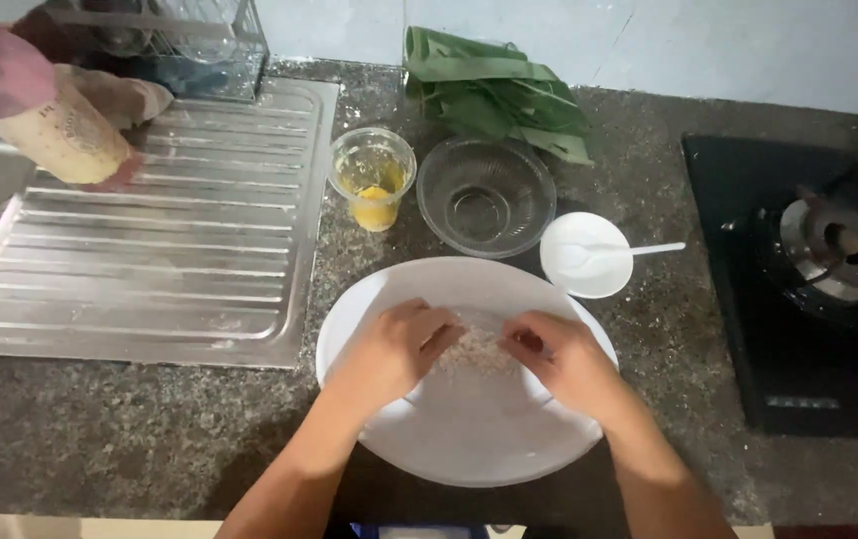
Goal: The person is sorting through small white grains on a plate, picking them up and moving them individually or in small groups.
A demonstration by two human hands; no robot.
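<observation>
A large white plate point(469, 439) lies on the dark granite counter in front of me. A small heap of pale grated or crumbly stuff point(477, 351) sits at its middle. My left hand point(394, 349) rests on the plate at the heap's left side, fingers curled into it. At the heap's right side, my right hand point(564, 361) pinches the same stuff with its fingertips. Both hands touch the heap; whether either holds some of it is unclear.
Behind the plate stand a plastic cup with yellow liquid point(373, 180), an empty glass bowl point(486, 197) and a small white bowl with a white spoon point(588, 255). Green leaves point(494, 95) lie at the back. A steel draining board point(159, 225) is left, a gas burner point(833, 250) right.
</observation>
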